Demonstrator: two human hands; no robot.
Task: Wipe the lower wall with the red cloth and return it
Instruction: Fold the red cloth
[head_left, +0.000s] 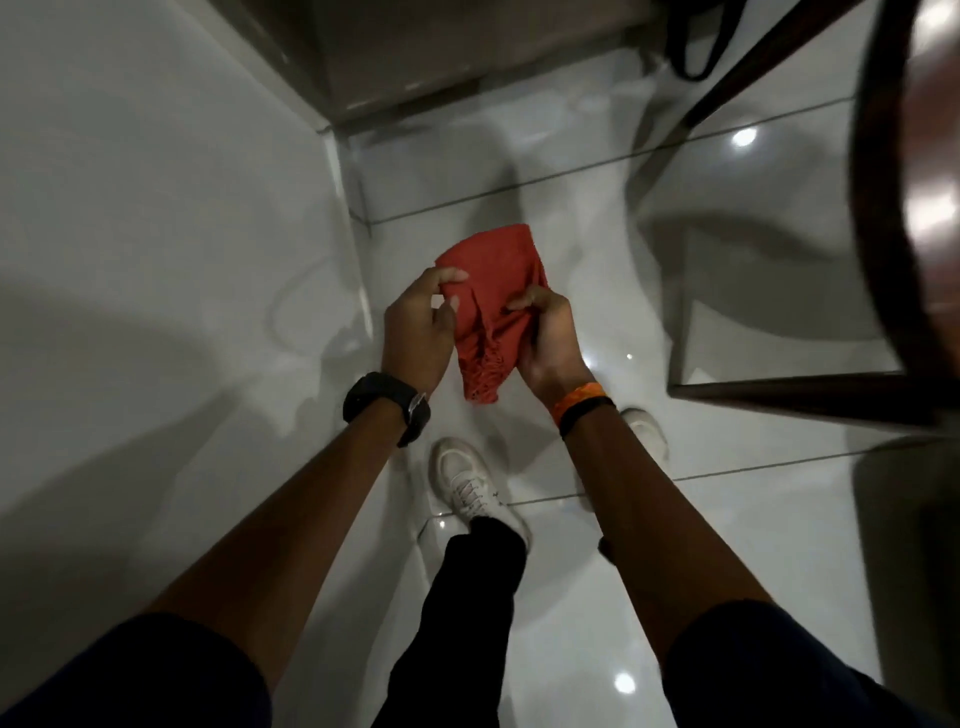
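I hold the red cloth (496, 291) in front of me over the floor, bunched between both hands. My left hand (418, 327), with a black watch on its wrist, pinches the cloth's left edge. My right hand (545, 338), with an orange and a black band on its wrist, grips the right side. A frayed end of the cloth hangs down between my wrists. The white wall (156, 208) runs along my left, and its lower part meets the floor just left of my hands.
Glossy white floor tiles (727, 545) lie underfoot, with my white shoes (470, 483) below my hands. A dark wooden piece of furniture (893, 208) with a rounded edge stands close on the right. A brown door or panel (415, 57) closes the corner ahead.
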